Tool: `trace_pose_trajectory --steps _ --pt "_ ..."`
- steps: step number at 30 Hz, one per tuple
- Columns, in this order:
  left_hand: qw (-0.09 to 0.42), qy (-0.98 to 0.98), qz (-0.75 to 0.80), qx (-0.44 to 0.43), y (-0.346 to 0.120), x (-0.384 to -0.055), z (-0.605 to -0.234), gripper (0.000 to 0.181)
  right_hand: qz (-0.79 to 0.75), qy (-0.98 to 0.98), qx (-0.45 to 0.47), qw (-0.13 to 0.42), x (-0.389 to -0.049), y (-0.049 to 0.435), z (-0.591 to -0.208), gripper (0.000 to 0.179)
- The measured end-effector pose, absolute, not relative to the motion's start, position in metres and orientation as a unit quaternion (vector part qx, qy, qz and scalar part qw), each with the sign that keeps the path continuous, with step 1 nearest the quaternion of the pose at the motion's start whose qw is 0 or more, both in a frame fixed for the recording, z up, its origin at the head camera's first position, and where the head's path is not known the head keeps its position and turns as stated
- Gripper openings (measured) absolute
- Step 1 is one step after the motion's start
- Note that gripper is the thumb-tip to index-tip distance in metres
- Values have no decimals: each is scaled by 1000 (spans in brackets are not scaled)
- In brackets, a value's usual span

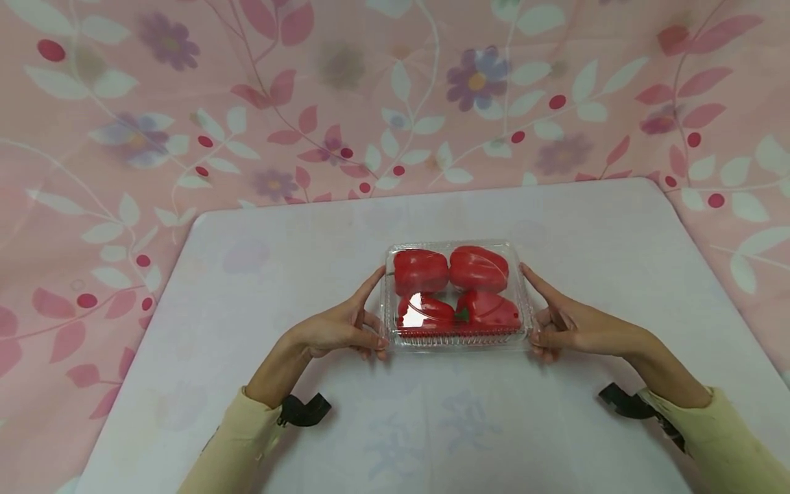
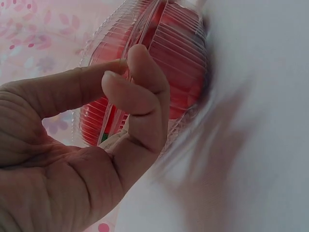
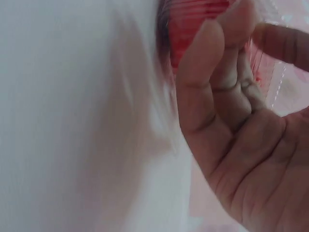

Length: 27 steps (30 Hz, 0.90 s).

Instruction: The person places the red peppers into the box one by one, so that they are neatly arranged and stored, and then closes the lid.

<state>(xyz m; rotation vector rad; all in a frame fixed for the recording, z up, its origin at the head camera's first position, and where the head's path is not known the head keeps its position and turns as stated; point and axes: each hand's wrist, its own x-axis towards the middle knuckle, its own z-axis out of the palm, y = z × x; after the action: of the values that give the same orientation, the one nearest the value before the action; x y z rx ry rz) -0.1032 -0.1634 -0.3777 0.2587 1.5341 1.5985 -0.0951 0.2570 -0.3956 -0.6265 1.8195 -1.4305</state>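
A clear plastic clamshell box with its lid down sits near the middle of the white table. Through the lid show several red bell peppers, one with a bit of green stem. My left hand grips the box's left side, index finger stretched along the edge, thumb and other fingers bent at the near corner. On the opposite side my right hand holds the right edge in much the same way. In the left wrist view, curled fingertips and thumb meet at the ribbed box's rim.
The white-covered table reaches out around the box on all sides. Behind and beside it hangs a pink floral cloth. Dark curved pieces stick out by both cuffs.
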Motion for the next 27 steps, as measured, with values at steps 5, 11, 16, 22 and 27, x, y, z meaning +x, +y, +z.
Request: trace_pose_trajectory --steps 5,11,16,22,27 --pt "434 614 653 91 -163 -102 -380 113 -575 688 -260 358 -95 257 -397 100" --pt "429 616 654 98 -161 -101 -381 113 -578 689 -264 349 -93 257 -397 101" --pt "436 614 651 99 -162 -103 -381 112 -576 690 -263 352 -93 257 -396 100" --pt "427 646 623 109 -163 -103 -375 113 -576 685 -263 360 -96 257 -396 99" --pt "419 664 609 115 -164 -102 -374 112 -563 700 -247 363 -98 257 -395 99"
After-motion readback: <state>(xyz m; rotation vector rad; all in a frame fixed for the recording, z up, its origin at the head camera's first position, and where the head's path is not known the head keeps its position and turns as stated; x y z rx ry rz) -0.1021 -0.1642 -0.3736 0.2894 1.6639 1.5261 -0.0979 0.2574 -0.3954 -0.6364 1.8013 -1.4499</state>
